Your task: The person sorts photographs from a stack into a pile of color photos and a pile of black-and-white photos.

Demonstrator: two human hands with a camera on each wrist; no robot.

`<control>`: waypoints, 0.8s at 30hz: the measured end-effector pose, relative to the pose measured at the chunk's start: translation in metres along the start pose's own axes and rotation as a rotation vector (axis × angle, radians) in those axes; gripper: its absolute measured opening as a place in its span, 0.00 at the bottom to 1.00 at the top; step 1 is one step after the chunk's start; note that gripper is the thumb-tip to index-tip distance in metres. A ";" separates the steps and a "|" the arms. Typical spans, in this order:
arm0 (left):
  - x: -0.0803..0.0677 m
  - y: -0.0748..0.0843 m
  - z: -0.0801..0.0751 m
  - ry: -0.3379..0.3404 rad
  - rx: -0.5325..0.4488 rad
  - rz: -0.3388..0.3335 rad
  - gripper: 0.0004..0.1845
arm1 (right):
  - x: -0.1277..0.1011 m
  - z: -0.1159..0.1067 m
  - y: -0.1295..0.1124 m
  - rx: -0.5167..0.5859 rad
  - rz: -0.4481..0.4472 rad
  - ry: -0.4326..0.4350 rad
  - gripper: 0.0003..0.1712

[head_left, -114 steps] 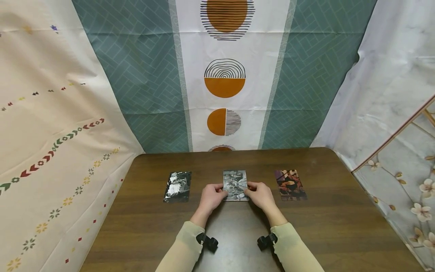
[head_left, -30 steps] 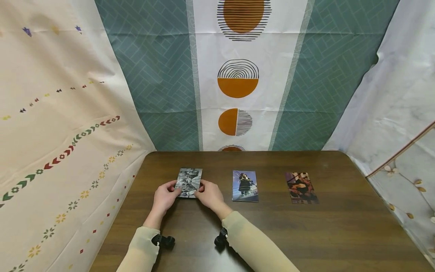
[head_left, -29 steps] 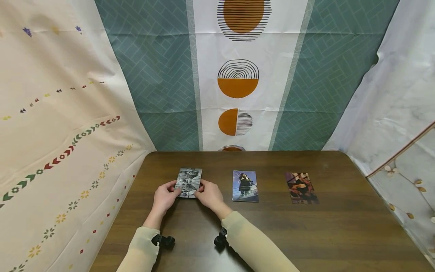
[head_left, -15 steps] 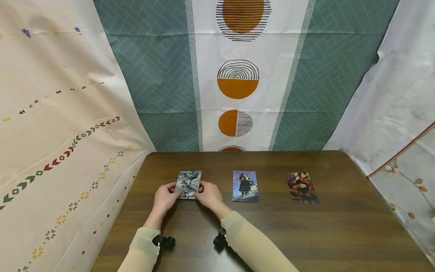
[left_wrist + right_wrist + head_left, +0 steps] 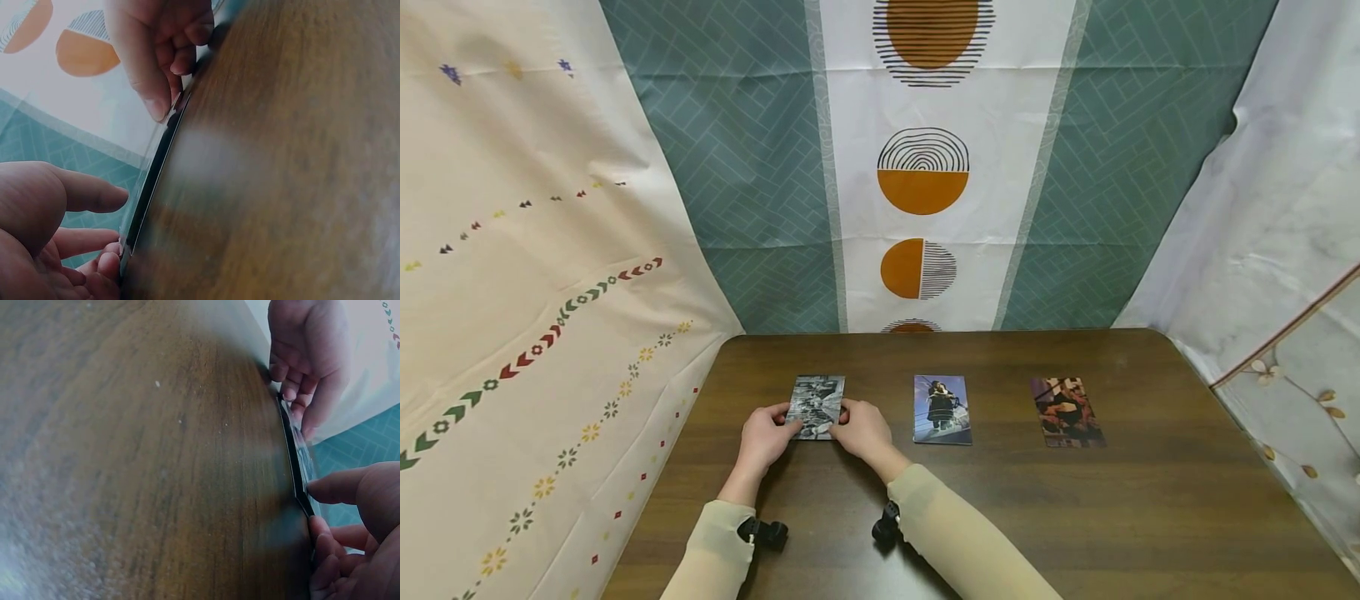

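Observation:
A black-and-white photo card (image 5: 817,404) lies at the table's left, held by both hands. My left hand (image 5: 763,437) grips its left edge, thumb on top; my right hand (image 5: 863,431) grips its right edge the same way. In the left wrist view the card (image 5: 153,172) shows edge-on, low over the tabletop, with a second dark edge just below it. The right wrist view shows the right thumb against the card (image 5: 300,456). To the right lie a photo card of a dark-clad figure on blue-violet (image 5: 941,408) and a reddish-dark photo card (image 5: 1067,412).
The brown wooden table (image 5: 1000,517) has rounded far corners. Behind it hangs a patterned green and white cloth (image 5: 737,208). A cream cloth (image 5: 550,350) is at the left and a floral white cloth (image 5: 1292,292) at the right.
Both hands carried the black-and-white card from the middle to the left, over the card there. The blue-violet card came into view in the middle. Lately the held card shifted slightly nearer.

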State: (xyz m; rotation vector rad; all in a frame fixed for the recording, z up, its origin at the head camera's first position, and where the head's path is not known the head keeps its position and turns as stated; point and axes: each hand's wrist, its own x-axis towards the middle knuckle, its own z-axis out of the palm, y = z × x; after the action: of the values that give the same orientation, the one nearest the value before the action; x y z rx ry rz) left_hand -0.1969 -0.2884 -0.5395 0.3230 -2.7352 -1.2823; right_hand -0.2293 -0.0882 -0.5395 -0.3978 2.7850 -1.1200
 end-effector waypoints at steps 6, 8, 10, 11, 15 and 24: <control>0.000 0.000 0.000 -0.008 0.014 0.005 0.26 | 0.000 0.000 0.001 -0.004 -0.005 -0.001 0.24; 0.000 0.000 0.000 -0.009 0.022 0.009 0.26 | 0.000 0.000 0.000 -0.006 -0.007 0.001 0.21; 0.000 0.000 0.000 -0.010 0.024 0.006 0.26 | 0.000 0.000 0.001 -0.010 -0.016 0.007 0.15; 0.000 0.001 0.000 -0.010 0.024 0.004 0.26 | 0.000 0.000 0.001 -0.012 -0.020 0.008 0.12; 0.000 0.001 0.000 -0.005 0.027 0.005 0.25 | 0.000 -0.001 0.000 -0.014 -0.029 0.008 0.06; 0.000 0.002 -0.002 -0.013 0.030 0.006 0.25 | -0.001 -0.002 -0.001 -0.010 -0.026 0.006 0.08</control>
State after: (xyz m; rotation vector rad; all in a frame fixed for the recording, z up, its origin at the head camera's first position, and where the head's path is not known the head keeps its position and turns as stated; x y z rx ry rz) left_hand -0.1966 -0.2888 -0.5371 0.3096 -2.7662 -1.2481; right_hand -0.2284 -0.0873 -0.5375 -0.4336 2.7993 -1.1154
